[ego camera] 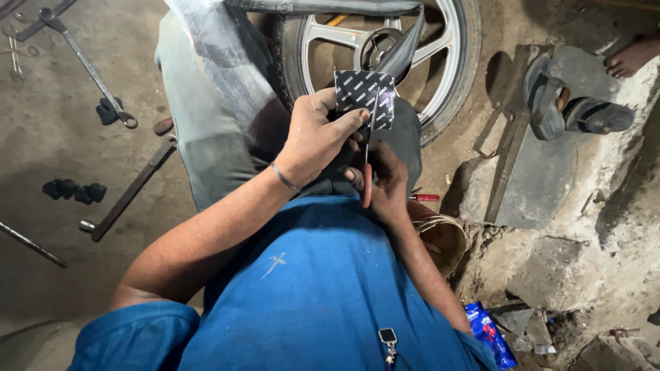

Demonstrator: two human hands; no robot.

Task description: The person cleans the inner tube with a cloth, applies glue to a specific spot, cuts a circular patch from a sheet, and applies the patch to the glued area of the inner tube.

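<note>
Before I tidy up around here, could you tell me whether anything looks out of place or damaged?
Wrenches and a long bar tool lie scattered on the dirt floor, and the concrete edge at right is cracked into rubble, with a blue wrapper dropped beside it.

Left hand point(317, 137) raised, fingers pinched closed; right hand point(386, 184) just below, curled in a grip, forearms converging.
</note>
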